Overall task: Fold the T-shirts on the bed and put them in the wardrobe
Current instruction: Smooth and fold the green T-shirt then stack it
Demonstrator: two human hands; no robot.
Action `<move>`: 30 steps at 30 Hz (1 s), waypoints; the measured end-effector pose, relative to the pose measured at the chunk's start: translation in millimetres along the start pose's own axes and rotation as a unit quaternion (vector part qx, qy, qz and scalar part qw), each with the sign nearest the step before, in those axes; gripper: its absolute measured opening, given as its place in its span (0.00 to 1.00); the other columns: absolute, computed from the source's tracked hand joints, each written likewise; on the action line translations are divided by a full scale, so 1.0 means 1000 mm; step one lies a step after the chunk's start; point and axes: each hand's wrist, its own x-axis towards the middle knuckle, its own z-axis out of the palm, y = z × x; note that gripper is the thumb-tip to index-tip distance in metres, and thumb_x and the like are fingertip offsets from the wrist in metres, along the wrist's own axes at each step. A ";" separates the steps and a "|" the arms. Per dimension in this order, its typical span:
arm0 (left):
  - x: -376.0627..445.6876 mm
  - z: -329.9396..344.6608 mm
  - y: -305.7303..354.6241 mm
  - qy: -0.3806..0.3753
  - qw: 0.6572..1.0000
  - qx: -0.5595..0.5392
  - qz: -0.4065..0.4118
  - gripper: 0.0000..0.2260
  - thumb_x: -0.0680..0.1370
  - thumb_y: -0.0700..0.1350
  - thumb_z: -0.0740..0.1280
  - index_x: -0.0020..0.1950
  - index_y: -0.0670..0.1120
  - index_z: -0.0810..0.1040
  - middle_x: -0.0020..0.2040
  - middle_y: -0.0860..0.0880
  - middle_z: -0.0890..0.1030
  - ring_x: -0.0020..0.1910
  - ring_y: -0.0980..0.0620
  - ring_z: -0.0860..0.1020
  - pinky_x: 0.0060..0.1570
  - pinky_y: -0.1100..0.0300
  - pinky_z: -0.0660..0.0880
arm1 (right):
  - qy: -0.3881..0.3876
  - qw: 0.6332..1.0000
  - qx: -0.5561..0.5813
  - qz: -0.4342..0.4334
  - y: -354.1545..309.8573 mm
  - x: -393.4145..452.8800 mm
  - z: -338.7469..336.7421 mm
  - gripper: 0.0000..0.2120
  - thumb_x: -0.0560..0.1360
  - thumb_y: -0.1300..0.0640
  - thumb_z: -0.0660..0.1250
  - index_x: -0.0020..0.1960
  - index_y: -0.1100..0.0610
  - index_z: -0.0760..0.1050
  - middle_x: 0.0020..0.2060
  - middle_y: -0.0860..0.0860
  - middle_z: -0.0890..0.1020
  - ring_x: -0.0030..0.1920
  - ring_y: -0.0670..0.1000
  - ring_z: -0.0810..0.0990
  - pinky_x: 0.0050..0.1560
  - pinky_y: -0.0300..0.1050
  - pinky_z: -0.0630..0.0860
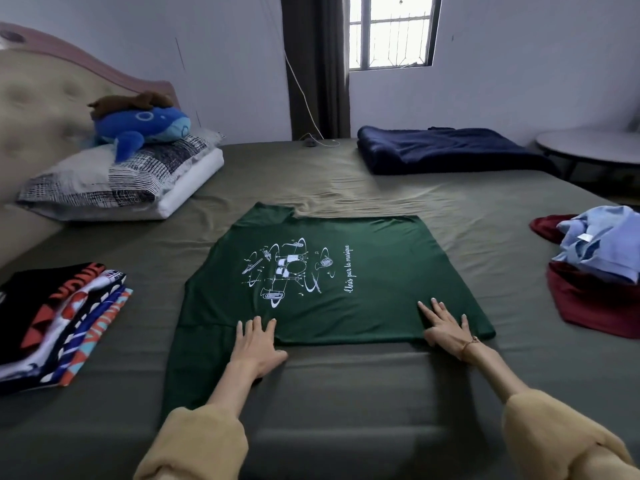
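Observation:
A dark green T-shirt point(363, 271) with a white music print lies spread flat on the bed point(346, 393), print up, collar toward the left. One sleeve trails toward me at the lower left. My left hand point(258, 344) rests flat on the shirt's near edge with fingers straight. My right hand point(446, 327) presses flat on the near right part of the shirt, fingers spread. A stack of folded printed T-shirts point(59, 320) sits at the left. A loose pile of light blue and dark red clothes point(595, 271) lies at the right.
Pillows point(121, 181) with a blue plush toy point(145, 128) lie by the headboard at the back left. A folded navy blanket point(446, 150) sits at the far side. A round table point(592, 147) stands past the bed's right corner. A window and dark curtain are behind.

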 end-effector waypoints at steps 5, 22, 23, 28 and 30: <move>0.006 -0.004 0.014 0.104 0.991 0.077 0.033 0.22 0.74 0.41 0.62 0.67 0.46 0.62 0.65 0.47 0.65 0.65 0.48 0.64 0.63 0.51 0.65 | 0.160 0.982 -0.071 -0.068 0.013 -0.007 0.008 0.28 0.65 0.62 0.67 0.65 0.55 0.69 0.66 0.56 0.66 0.68 0.58 0.64 0.63 0.53 0.65; 0.013 0.000 0.001 0.092 0.992 0.088 -0.001 0.15 0.75 0.31 0.58 0.57 0.46 0.71 0.56 0.50 0.77 0.59 0.49 0.72 0.54 0.56 0.70 | 0.191 0.968 -0.157 -0.030 0.032 -0.003 -0.006 0.13 0.71 0.68 0.58 0.47 0.52 0.72 0.52 0.52 0.77 0.57 0.54 0.74 0.50 0.44 0.69; 0.011 -0.003 0.001 0.091 0.993 0.074 -0.004 0.15 0.75 0.30 0.57 0.55 0.45 0.72 0.55 0.49 0.77 0.57 0.48 0.73 0.52 0.56 0.70 | 0.189 0.969 -0.155 -0.025 0.033 -0.004 -0.007 0.13 0.71 0.68 0.58 0.48 0.53 0.73 0.52 0.51 0.77 0.57 0.53 0.74 0.49 0.43 0.69; 0.016 -0.019 -0.003 0.120 0.992 0.020 -0.027 0.13 0.75 0.31 0.58 0.52 0.45 0.75 0.52 0.45 0.78 0.52 0.45 0.77 0.49 0.57 0.70 | 0.226 0.969 -0.100 -0.001 0.034 0.001 -0.022 0.15 0.72 0.69 0.59 0.53 0.58 0.78 0.53 0.53 0.78 0.58 0.55 0.75 0.48 0.45 0.71; 0.025 -0.027 -0.006 0.138 0.990 0.009 -0.041 0.13 0.75 0.32 0.59 0.54 0.44 0.76 0.52 0.44 0.79 0.53 0.43 0.77 0.50 0.56 0.70 | 0.254 0.964 -0.078 0.004 0.033 0.006 -0.032 0.13 0.73 0.68 0.59 0.52 0.60 0.78 0.51 0.56 0.78 0.56 0.58 0.77 0.46 0.47 0.72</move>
